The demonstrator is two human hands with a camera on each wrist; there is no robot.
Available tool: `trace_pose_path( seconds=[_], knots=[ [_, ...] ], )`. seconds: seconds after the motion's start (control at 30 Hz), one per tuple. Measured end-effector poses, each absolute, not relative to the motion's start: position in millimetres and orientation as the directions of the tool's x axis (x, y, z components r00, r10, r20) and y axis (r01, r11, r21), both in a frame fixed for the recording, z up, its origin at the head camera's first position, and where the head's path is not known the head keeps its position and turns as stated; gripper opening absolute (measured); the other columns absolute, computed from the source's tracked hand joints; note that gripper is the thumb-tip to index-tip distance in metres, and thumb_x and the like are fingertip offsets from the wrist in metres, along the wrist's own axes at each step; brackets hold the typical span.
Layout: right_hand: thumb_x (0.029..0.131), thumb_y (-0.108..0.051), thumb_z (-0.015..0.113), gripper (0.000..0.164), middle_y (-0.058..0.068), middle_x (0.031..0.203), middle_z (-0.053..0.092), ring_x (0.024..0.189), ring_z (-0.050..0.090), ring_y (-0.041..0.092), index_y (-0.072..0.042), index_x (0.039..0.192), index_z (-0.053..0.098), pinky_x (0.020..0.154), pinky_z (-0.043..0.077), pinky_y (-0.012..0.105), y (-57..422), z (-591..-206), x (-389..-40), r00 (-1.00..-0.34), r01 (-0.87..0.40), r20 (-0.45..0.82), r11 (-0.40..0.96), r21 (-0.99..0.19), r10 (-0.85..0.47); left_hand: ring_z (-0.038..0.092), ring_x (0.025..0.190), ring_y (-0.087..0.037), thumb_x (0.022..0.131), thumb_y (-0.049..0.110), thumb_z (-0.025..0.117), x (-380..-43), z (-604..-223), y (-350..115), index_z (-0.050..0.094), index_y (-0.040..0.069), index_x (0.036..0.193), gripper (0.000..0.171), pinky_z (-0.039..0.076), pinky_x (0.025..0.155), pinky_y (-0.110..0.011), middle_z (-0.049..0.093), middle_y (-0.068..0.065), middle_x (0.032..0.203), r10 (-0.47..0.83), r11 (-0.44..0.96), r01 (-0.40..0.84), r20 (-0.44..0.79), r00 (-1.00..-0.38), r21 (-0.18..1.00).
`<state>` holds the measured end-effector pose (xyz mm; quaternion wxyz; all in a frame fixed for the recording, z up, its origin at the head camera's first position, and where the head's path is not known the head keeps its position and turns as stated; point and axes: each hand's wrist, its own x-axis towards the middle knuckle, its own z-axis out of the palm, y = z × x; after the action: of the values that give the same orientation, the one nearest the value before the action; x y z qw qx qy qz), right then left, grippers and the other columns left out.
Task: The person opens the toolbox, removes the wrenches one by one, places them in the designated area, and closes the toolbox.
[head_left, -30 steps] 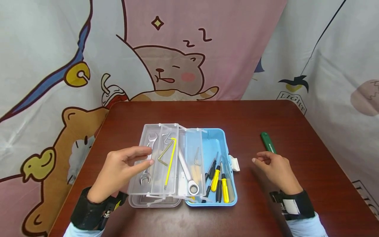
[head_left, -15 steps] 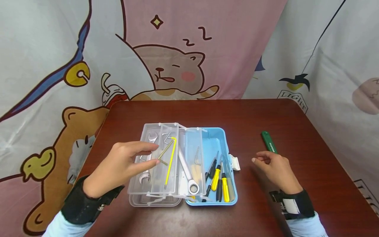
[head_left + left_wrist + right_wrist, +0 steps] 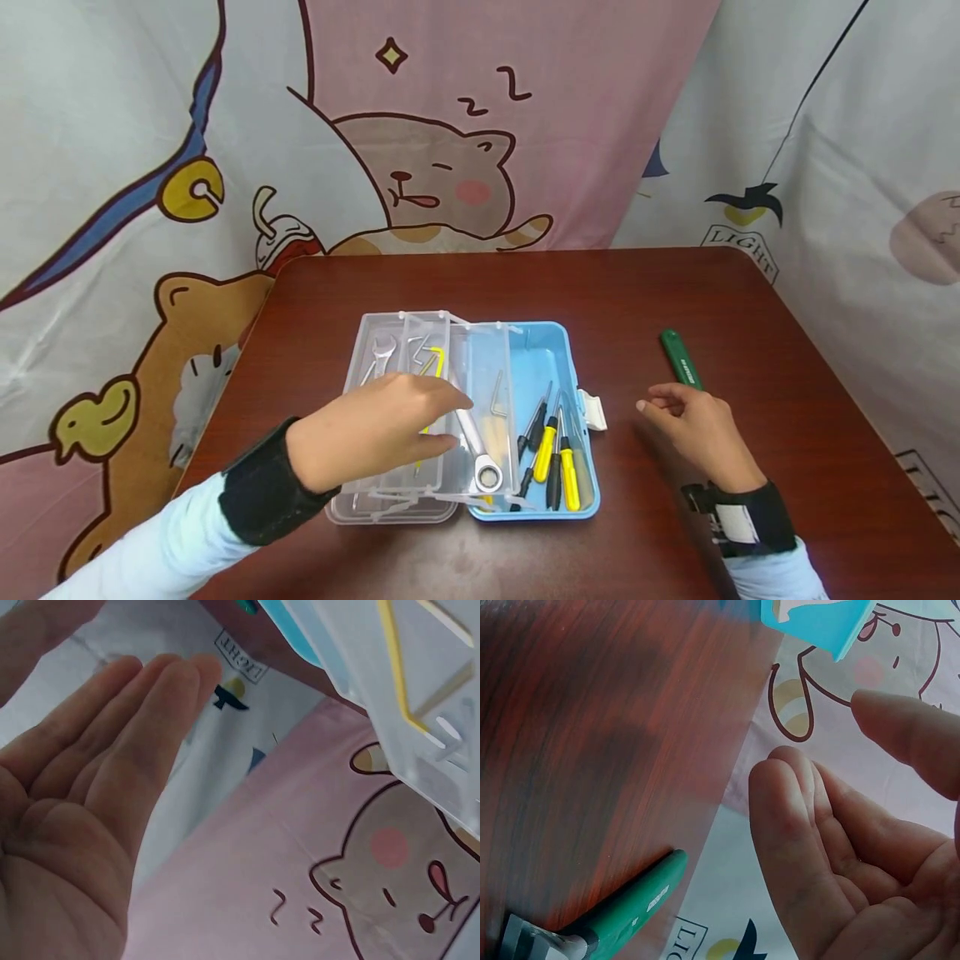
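In the head view my left hand (image 3: pixel 375 429) hovers over the clear plastic trays of a blue toolbox (image 3: pixel 536 342), fingers stretched to the right and holding nothing. Its fingertips are closest to a ratchet wrench (image 3: pixel 489 477) lying in a tray; whether they touch it I cannot tell. The hand partly covers an open-end wrench (image 3: pixel 385 346) and a yellow hex key (image 3: pixel 438 362). My right hand (image 3: pixel 697 429) hangs above the table to the right, thumb and fingers apart with nothing between them. Just beyond it lies a green-handled tool (image 3: pixel 678 358), whose metal head shows in the right wrist view.
Several yellow and black screwdrivers (image 3: pixel 566 475) lie in the toolbox's blue base. A white latch (image 3: pixel 594 412) juts from its right side. Brown tabletop (image 3: pixel 600 292) surrounds the box, and a printed cloth (image 3: pixel 600 125) hangs behind it.
My left hand has moved right across the clear trays, from above the open-end wrench toward the ratchet wrench. The right hand and the tools have stayed put.
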<state>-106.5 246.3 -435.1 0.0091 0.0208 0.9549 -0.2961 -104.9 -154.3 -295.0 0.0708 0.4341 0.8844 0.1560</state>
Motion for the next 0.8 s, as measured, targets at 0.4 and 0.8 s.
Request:
trace_pose_path(
  seconds=[0.4,0.8],
  knots=[
    [0.099,-0.035,0.073,0.049,0.017,0.103,0.072,0.086,0.066,0.027,0.007,0.124,0.067,0.069,0.059,0.040,249,-437,-102,-0.999,0.041,-0.029,0.817,-0.575,0.030,0.074,0.082,-0.013,0.088,0.019,0.085,-112,-310,-119,0.078,0.006,0.115,0.030,0.060,0.080,-0.024,0.078,-0.005,0.107,0.838,0.545,0.812,-0.116,-0.533,0.209],
    [0.099,-0.036,0.073,0.050,0.016,0.102,0.073,0.086,0.067,0.027,0.007,0.123,0.067,0.068,0.058,0.040,251,-437,-103,-0.999,0.034,-0.024,0.817,-0.576,0.024,0.063,0.065,-0.010,0.088,0.016,0.085,-123,-332,-104,0.080,0.011,0.102,0.016,0.050,0.061,-0.018,0.076,0.000,0.086,0.880,0.465,0.884,-0.136,-0.455,0.049]
  ],
)
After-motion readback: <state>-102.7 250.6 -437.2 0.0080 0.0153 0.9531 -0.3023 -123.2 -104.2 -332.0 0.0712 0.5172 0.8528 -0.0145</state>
